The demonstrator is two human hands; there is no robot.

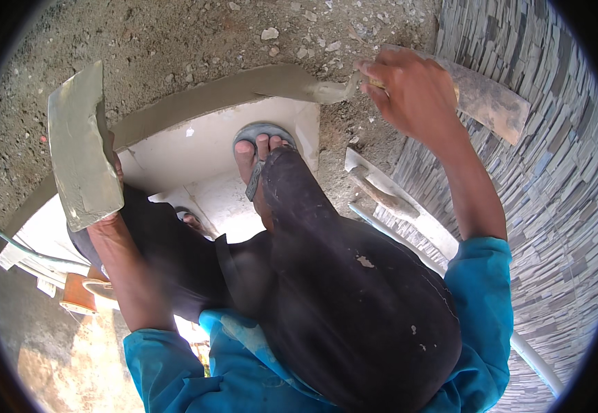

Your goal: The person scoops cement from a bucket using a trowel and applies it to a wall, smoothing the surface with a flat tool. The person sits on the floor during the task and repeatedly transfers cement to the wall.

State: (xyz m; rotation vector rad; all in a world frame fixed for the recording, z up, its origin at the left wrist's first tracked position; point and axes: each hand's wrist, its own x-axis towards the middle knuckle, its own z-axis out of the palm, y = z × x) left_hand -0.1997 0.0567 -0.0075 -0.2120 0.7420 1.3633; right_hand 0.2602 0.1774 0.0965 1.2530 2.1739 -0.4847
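My left hand (112, 219) holds a rectangular board or trowel (84, 144) thickly coated with wet grey mortar, its fingers mostly hidden behind it. My right hand (409, 93) is closed on the handle of a small trowel (333, 92), whose blade touches the end of a curved band of smooth grey mortar (223, 82). A long flat steel blade (498, 110) shows behind that hand; I cannot tell whether it is held. Another float (392, 193) with a curved wooden handle lies to the right of my sandalled foot (261, 155), which rests on a pale tiled step (182, 158).
Rough gritty ground (141, 55) with stone chips lies beyond the band. A wall of narrow grey stone strips (547, 193) rises on the right, with a pale pipe (533, 361) along it. At the lower left are a thin hose (27, 248) and an orange container (75, 292).
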